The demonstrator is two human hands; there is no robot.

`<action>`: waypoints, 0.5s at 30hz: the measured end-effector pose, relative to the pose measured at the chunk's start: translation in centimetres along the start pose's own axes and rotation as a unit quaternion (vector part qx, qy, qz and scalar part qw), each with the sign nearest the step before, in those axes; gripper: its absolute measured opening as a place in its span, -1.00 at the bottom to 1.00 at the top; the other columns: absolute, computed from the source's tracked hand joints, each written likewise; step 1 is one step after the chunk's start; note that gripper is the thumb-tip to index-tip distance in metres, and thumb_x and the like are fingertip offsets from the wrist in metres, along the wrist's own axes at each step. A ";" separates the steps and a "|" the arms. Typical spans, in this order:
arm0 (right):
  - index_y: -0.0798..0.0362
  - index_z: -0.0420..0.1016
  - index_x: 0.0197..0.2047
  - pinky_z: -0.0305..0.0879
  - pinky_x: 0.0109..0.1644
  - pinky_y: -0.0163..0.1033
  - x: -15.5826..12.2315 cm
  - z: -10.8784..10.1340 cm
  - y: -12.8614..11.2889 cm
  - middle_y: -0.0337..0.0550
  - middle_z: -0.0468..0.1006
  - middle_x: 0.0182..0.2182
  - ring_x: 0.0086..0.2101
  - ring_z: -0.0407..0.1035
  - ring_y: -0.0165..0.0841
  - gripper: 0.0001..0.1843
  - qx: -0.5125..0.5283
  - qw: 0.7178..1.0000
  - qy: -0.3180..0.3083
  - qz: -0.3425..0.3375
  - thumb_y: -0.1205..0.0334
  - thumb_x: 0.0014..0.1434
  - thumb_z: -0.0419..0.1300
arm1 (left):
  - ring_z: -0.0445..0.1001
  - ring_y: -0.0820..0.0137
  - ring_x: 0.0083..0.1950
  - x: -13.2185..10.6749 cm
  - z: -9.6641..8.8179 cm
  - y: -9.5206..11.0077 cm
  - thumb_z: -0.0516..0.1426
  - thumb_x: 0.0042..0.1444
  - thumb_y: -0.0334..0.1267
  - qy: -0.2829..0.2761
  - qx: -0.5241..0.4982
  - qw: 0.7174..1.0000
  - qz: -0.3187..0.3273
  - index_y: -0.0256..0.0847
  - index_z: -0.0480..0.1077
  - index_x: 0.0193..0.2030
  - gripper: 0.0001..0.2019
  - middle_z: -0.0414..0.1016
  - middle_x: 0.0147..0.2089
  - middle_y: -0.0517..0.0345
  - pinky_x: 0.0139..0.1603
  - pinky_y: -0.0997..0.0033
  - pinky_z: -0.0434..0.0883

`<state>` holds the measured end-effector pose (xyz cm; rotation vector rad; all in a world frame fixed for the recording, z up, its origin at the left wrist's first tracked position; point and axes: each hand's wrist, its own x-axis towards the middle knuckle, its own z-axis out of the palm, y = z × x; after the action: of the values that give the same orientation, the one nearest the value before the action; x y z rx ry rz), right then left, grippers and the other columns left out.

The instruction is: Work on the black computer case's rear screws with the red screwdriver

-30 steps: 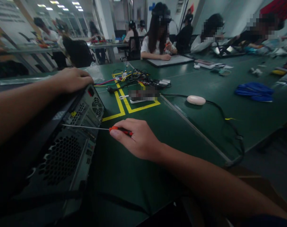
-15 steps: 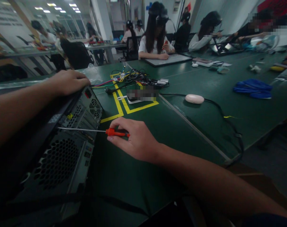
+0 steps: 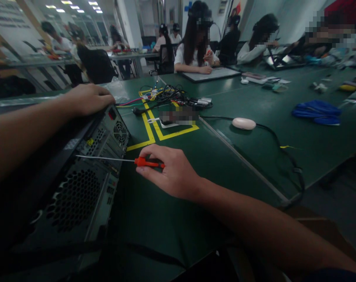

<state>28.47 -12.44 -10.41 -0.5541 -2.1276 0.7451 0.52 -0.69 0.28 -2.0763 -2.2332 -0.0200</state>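
A dark computer case (image 3: 104, 196) takes up the left side of the view, its rear panel with vent holes, a fan grille and ports facing right. My left hand (image 3: 88, 98) rests on the case's upper edge near the far corner, its fingers bent over that edge and partly hidden. Between the thumb and fingers of my right hand (image 3: 178, 172) is a screwdriver (image 3: 147, 161) with an orange and black handle. Its long thin shaft points left, and the tip meets the rear panel near the case's edge; whether a screw sits there I cannot make out.
Bundled cables (image 3: 172, 96) lie beyond the case, near yellow tape (image 3: 151, 133) on the green table (image 3: 224, 172). A pale oval thing (image 3: 244, 123) sits on a black cord. Farther right is folded blue cloth (image 3: 315, 111). Several people work across the table.
The whole view has shifted slightly, so things appear a little farther right. My left hand stays on the case, and my right hand keeps the screwdriver at nearly the same spot.
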 end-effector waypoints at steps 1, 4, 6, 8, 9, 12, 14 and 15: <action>0.04 0.53 -0.04 0.33 -0.09 -0.25 0.0 0.0 0.0 -0.21 0.63 -0.17 -0.22 0.50 -0.36 -0.82 0.001 1.000 0.000 -0.001 0.12 0.40 0.30 | 0.44 -0.11 0.36 -0.1 -0.1 0.1 -0.19 0.29 0.10 -0.002 0.000 1.000 0.001 -0.38 0.56 0.25 -0.25 0.55 0.24 -0.18 0.40 -0.05 0.32; 0.07 0.55 -0.02 0.32 -0.05 -0.23 0.1 0.0 -0.1 -0.16 0.65 -0.14 -0.18 0.51 -0.33 -0.80 -0.002 1.000 0.004 -0.005 0.13 0.40 0.30 | 0.43 -0.12 0.38 -0.2 -0.2 0.3 -0.17 0.28 0.09 0.001 -0.004 1.000 -0.004 -0.38 0.55 0.26 -0.26 0.55 0.26 -0.16 0.42 -0.06 0.30; 0.07 0.57 -0.03 0.32 -0.04 -0.23 0.2 -0.1 -0.2 -0.15 0.66 -0.14 -0.16 0.52 -0.33 -0.80 -0.008 1.000 0.009 -0.001 0.13 0.41 0.29 | 0.43 -0.13 0.37 -0.1 -0.1 0.1 -0.17 0.29 0.10 0.003 -0.007 1.000 -0.003 -0.39 0.55 0.26 -0.25 0.54 0.26 -0.18 0.41 -0.08 0.30; 0.07 0.58 -0.04 0.31 -0.05 -0.23 0.2 -0.1 -0.3 -0.14 0.66 -0.14 -0.17 0.51 -0.33 -0.79 -0.011 1.000 0.009 0.010 0.10 0.44 0.27 | 0.45 -0.12 0.36 0.1 0.0 -0.1 -0.17 0.29 0.10 0.000 -0.006 1.000 0.001 -0.39 0.55 0.26 -0.25 0.55 0.26 -0.20 0.41 -0.07 0.31; 0.07 0.59 -0.04 0.30 -0.07 -0.24 0.2 -0.1 -0.4 -0.14 0.65 -0.16 -0.19 0.50 -0.34 -0.78 -0.012 1.000 0.004 0.016 0.09 0.45 0.26 | 0.45 -0.11 0.36 0.2 0.0 -0.2 -0.16 0.29 0.11 -0.003 -0.004 1.000 0.003 -0.38 0.56 0.25 -0.26 0.55 0.26 -0.20 0.41 -0.07 0.31; 0.07 0.60 -0.07 0.29 -0.10 -0.23 0.1 0.1 -0.7 -0.14 0.64 -0.20 -0.21 0.48 -0.34 -0.75 -0.007 0.999 -0.013 0.035 0.08 0.49 0.20 | 0.45 -0.10 0.36 0.5 0.1 -0.5 -0.14 0.29 0.12 -0.005 -0.004 1.000 0.001 -0.34 0.57 0.24 -0.28 0.55 0.28 -0.18 0.42 -0.06 0.31; 0.06 0.58 -0.07 0.29 -0.12 -0.24 -0.1 0.2 -0.8 -0.15 0.63 -0.21 -0.23 0.48 -0.34 -0.76 0.010 0.999 -0.016 0.051 0.07 0.47 0.22 | 0.44 -0.10 0.36 0.6 0.1 -0.5 -0.14 0.29 0.13 -0.002 -0.006 1.000 -0.006 -0.33 0.57 0.25 -0.27 0.54 0.29 -0.16 0.41 -0.05 0.31; 0.05 0.56 -0.05 0.30 -0.13 -0.24 -0.1 0.3 -0.9 -0.17 0.63 -0.21 -0.23 0.49 -0.34 -0.77 0.022 0.998 -0.015 0.060 0.05 0.44 0.25 | 0.44 -0.09 0.36 0.5 0.1 -0.5 -0.14 0.29 0.13 -0.002 -0.007 1.000 -0.007 -0.33 0.56 0.26 -0.27 0.54 0.29 -0.16 0.42 -0.04 0.32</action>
<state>28.22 -13.27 -10.02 -0.6552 -2.1144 0.8698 0.00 -0.18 0.27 -2.0677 -2.2566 -0.0326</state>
